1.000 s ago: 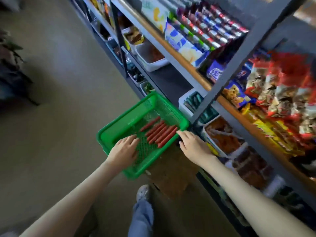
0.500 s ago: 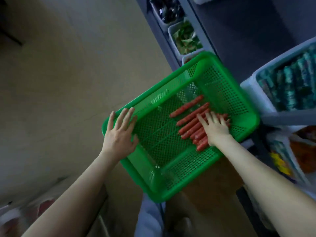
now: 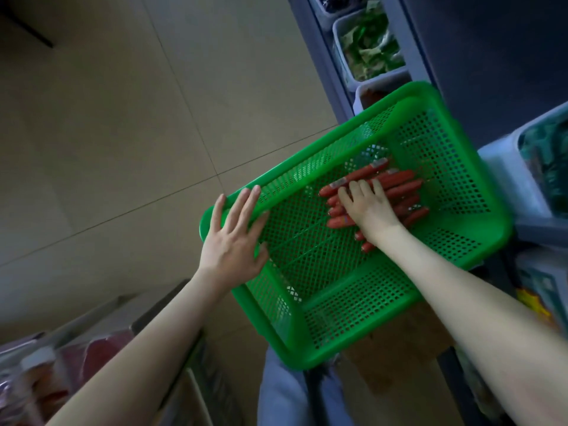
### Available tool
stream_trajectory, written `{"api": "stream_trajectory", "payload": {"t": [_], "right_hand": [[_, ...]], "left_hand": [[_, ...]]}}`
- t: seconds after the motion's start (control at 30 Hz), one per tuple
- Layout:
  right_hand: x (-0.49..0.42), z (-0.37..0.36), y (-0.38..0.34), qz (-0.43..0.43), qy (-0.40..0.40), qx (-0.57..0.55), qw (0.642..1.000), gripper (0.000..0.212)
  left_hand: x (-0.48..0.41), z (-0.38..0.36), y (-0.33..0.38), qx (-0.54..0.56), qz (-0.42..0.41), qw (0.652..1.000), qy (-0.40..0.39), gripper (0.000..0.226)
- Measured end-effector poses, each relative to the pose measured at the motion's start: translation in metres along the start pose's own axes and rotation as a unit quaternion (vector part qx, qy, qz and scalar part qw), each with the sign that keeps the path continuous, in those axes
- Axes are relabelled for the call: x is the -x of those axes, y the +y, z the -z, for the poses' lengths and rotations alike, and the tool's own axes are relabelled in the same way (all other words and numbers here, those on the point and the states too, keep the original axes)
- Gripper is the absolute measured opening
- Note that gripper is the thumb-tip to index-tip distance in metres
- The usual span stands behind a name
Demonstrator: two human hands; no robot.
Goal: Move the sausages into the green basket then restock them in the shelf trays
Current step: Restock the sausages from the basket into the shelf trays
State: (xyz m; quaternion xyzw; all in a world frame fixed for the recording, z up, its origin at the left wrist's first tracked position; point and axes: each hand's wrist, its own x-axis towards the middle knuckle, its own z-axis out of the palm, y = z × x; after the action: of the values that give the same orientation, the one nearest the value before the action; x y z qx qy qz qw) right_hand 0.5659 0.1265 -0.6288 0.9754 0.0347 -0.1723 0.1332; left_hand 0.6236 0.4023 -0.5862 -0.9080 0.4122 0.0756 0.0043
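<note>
Evidently the first half is done: the left hand (image 3: 236,238) lies with fingers spread flat on the green basket's (image 3: 353,309) near rim, the right hand (image 3: 368,207) rests straight-fingered on the sausages (image 3: 396,179) bundled on its mesh floor, and restocking them into the white shelf trays (image 3: 507,176) remains.

Green basket (image 3: 353,318) sits centre-right of frame, set diag., w/ a pile of red sausages (image 3: 396,179) in its upper half. R hand (image 3: 368,207) lies flat on the pile, fingers straight, pointing upper left. L hand (image 3: 233,241) spreads over the basket's left rim, fingers straight. White tray (image 3: 340,59) w/ green packets at top right; tiled floor (image 3: 123,118) fills the left.
</note>
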Motion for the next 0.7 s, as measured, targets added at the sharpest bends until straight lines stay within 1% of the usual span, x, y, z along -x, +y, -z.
{"api": "stream_trajectory", "payload": {"t": [0.07,0.17,0.27,0.33,0.4,0.47,0.53,0.6,0.7], "right_hand": [[0.008,-0.007,-0.002,0.020,0.019,-0.006,1.000,0.023],[0.021,-0.016,-0.003,0.024,0.040,-0.008,0.999,0.024],[0.028,-0.007,0.001,0.024,0.068,-0.052,0.996,0.023],[0.036,0.009,0.004,0.005,0.090,-0.081,0.993,0.020],[0.050,0.031,0.007,-0.020,0.116,-0.101,0.988,0.023],[0.070,0.060,0.014,-0.040,0.140,-0.113,0.983,0.025],[0.096,0.090,0.026,-0.065,0.161,-0.111,0.979,0.019],[0.128,0.120,0.039,-0.102,0.186,-0.104,0.972,0.017],[0.188,0.166,0.061,-0.166,0.226,-0.104,0.954,0.016]], "left_hand": [[0.000,-0.001,0.000,0.003,-0.001,1.000,0.007,0.058],[0.001,-0.002,-0.001,0.000,-0.004,1.000,0.010,0.057],[0.000,-0.001,-0.001,0.002,-0.004,1.000,0.000,0.059],[-0.001,0.006,0.006,0.033,0.012,0.999,-0.005,0.062],[-0.005,0.023,0.024,0.071,0.020,0.997,0.010,0.064],[-0.012,0.051,0.051,0.098,-0.014,0.994,0.043,0.065],[-0.020,0.085,0.081,0.126,-0.063,0.987,0.079,0.066],[-0.026,0.121,0.109,0.163,-0.112,0.974,0.111,0.066],[-0.024,0.182,0.148,0.201,-0.199,0.948,0.143,0.058]]}}
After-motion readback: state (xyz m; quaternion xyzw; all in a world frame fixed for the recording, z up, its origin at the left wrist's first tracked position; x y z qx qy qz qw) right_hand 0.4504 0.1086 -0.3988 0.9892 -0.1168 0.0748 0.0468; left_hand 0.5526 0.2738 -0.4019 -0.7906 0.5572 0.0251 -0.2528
